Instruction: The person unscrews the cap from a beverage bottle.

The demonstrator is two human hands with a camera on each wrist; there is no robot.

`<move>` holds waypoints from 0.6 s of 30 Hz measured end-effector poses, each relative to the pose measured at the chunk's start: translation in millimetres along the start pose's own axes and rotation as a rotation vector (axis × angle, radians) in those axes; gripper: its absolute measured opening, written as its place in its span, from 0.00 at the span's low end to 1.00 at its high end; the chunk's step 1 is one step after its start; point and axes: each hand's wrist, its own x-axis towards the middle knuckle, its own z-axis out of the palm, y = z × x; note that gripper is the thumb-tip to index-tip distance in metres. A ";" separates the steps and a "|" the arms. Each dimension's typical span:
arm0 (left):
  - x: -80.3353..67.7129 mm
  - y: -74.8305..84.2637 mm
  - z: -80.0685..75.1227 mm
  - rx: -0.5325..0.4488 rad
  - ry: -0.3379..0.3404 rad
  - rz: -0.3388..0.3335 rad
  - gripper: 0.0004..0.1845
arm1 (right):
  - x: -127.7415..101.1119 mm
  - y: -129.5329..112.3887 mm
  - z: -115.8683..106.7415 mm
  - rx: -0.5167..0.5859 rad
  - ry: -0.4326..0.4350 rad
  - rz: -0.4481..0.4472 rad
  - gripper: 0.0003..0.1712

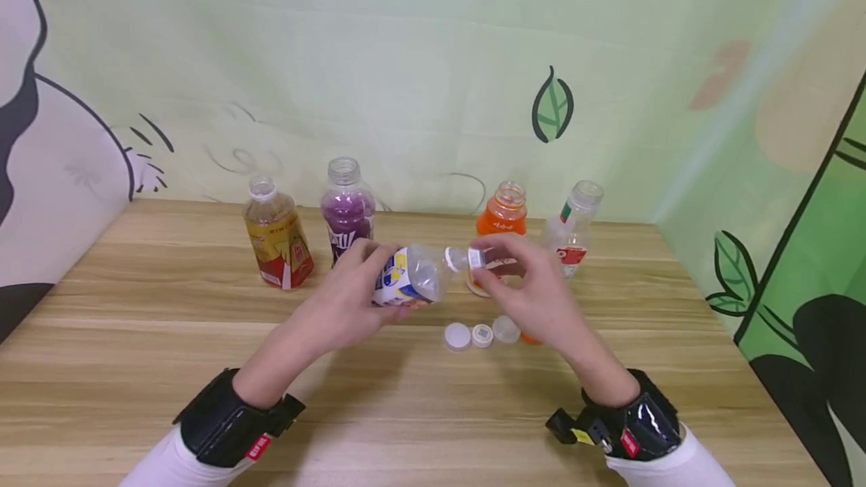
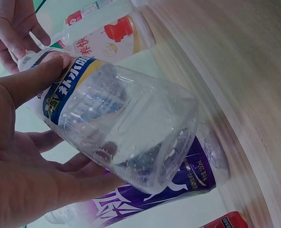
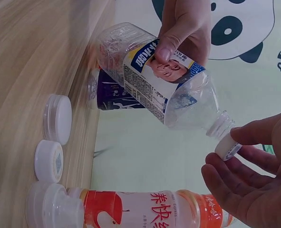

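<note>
My left hand [image 1: 348,288] grips a clear plastic bottle [image 1: 428,275] with a blue, white and yellow label, tilted almost on its side above the table, neck to the right. In the left wrist view the bottle's see-through base [image 2: 145,123] faces the camera, droplets on its wall. The fingers and thumb of my right hand [image 1: 537,288] pinch a white bottle cap [image 3: 227,147] right at the mouth of that bottle. The threaded neck [image 3: 219,124] shows bare in the right wrist view.
Uncapped bottles stand along the back: a yellow-red one [image 1: 277,235], a purple one [image 1: 347,213], an orange one [image 1: 502,218] and a clear one [image 1: 575,228]. Nearer lie a white cap [image 1: 457,336], a small white cap [image 1: 482,335], a clear cap [image 1: 505,329] and a half-hidden orange cap [image 1: 531,338].
</note>
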 end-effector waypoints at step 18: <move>7.9 3.0 10.1 -0.071 0.076 -0.065 0.44 | -19.2 13.2 -20.0 -0.139 -0.118 0.086 0.17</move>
